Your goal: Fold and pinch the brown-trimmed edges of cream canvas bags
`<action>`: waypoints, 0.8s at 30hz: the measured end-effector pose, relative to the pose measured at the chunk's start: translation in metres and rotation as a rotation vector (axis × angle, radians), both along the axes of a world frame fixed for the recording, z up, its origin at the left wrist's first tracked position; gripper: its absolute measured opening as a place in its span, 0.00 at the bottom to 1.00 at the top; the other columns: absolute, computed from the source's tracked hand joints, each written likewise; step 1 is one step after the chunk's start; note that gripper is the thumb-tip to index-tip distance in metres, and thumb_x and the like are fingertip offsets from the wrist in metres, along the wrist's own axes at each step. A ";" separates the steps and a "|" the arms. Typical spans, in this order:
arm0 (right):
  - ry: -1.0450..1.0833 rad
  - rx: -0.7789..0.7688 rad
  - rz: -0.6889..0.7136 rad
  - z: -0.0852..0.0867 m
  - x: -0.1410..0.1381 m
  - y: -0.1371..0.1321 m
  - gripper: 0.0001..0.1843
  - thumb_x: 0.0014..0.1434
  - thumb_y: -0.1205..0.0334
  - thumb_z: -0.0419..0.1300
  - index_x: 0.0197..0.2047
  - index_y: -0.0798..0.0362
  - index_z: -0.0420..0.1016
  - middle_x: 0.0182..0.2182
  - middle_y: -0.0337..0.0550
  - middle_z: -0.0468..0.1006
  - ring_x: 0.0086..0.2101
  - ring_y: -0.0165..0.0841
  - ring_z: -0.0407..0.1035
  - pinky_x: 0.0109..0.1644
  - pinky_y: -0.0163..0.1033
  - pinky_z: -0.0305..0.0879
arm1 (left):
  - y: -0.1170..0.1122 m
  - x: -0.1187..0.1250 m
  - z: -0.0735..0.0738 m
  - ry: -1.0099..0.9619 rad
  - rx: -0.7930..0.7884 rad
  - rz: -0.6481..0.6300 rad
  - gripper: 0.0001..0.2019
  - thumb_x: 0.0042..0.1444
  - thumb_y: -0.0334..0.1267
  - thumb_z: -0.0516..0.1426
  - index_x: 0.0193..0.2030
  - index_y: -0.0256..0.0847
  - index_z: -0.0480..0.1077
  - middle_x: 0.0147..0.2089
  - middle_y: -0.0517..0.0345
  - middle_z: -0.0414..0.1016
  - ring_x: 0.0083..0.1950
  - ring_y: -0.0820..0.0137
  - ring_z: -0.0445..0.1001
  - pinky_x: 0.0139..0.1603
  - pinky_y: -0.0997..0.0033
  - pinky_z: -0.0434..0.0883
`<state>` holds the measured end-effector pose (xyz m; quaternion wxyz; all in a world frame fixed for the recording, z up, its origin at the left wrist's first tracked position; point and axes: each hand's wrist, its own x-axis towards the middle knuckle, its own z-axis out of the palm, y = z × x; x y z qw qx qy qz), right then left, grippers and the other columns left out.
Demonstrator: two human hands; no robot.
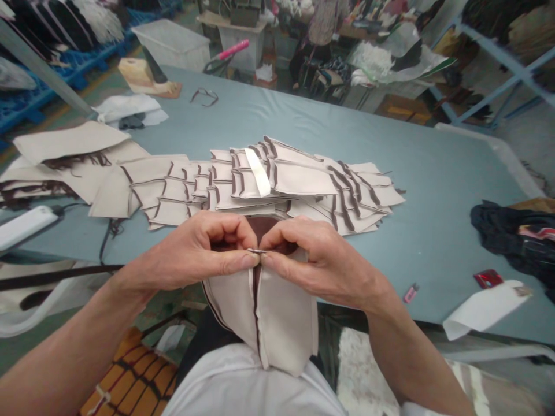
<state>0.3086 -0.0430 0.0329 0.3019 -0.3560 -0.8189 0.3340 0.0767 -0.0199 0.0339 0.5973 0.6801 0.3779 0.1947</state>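
Between my hands hangs a cream fabric piece (286,323) with dark brown edging and a seam down its middle. My left hand (217,245) pinches its top edge on the left side of the seam. On the other side, my right hand (303,251) pinches the same edge, thumbs nearly touching. A small dark sliver shows between the thumbs and fingertips; what it is I cannot make out. Just beyond my hands, overlapping stacks of similar cream pieces (303,176) lie on the blue-grey table (433,167), with a pale strip (257,172) on top.
More cream pieces (73,141) are heaped at the left. Glasses (204,97) and a wooden block stand (143,78) sit at the far edge. On the right lie dark cloth (503,237), a white roll (485,309) and a small pink item (411,293). A person (323,29) is in the background.
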 end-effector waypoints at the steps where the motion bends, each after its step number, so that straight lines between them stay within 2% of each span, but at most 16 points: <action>1: -0.011 0.021 -0.009 0.000 0.001 -0.001 0.05 0.67 0.66 0.63 0.38 0.54 0.78 0.33 0.39 0.82 0.32 0.29 0.71 0.39 0.34 0.62 | -0.001 0.000 0.001 0.016 0.020 0.009 0.09 0.59 0.40 0.64 0.31 0.38 0.72 0.26 0.65 0.70 0.27 0.76 0.65 0.25 0.80 0.62; 4: -0.041 0.086 -0.051 -0.003 0.000 -0.002 0.04 0.66 0.67 0.63 0.38 0.55 0.79 0.33 0.40 0.83 0.33 0.30 0.71 0.41 0.36 0.62 | -0.003 0.002 0.004 0.046 0.103 0.038 0.08 0.60 0.39 0.63 0.32 0.39 0.74 0.27 0.64 0.73 0.28 0.76 0.68 0.27 0.81 0.65; 10: -0.089 0.175 -0.119 -0.010 -0.007 -0.001 0.06 0.64 0.67 0.60 0.36 0.55 0.79 0.30 0.41 0.82 0.30 0.32 0.69 0.38 0.38 0.60 | -0.006 0.006 0.002 0.120 0.331 0.093 0.07 0.60 0.36 0.59 0.31 0.40 0.72 0.27 0.66 0.71 0.26 0.76 0.67 0.26 0.80 0.64; 15: -0.302 0.215 -0.099 -0.003 -0.014 0.002 0.11 0.64 0.66 0.53 0.35 0.56 0.77 0.29 0.45 0.81 0.29 0.35 0.69 0.36 0.41 0.54 | -0.008 0.003 0.001 0.192 0.485 0.074 0.06 0.61 0.33 0.58 0.32 0.41 0.72 0.27 0.67 0.72 0.27 0.76 0.69 0.27 0.79 0.65; 19: -0.356 0.157 -0.061 0.001 -0.014 0.007 0.11 0.62 0.65 0.52 0.33 0.54 0.75 0.26 0.43 0.78 0.27 0.33 0.65 0.34 0.42 0.48 | -0.009 0.000 0.003 0.236 0.557 0.044 0.06 0.65 0.33 0.58 0.35 0.41 0.74 0.28 0.68 0.75 0.28 0.77 0.71 0.29 0.78 0.65; 24: -0.197 0.012 -0.026 -0.003 -0.013 0.014 0.08 0.59 0.64 0.55 0.32 0.53 0.74 0.25 0.37 0.74 0.26 0.29 0.61 0.34 0.38 0.49 | -0.012 -0.005 0.005 0.265 0.613 0.021 0.05 0.68 0.34 0.58 0.38 0.41 0.73 0.31 0.69 0.78 0.29 0.78 0.74 0.31 0.79 0.65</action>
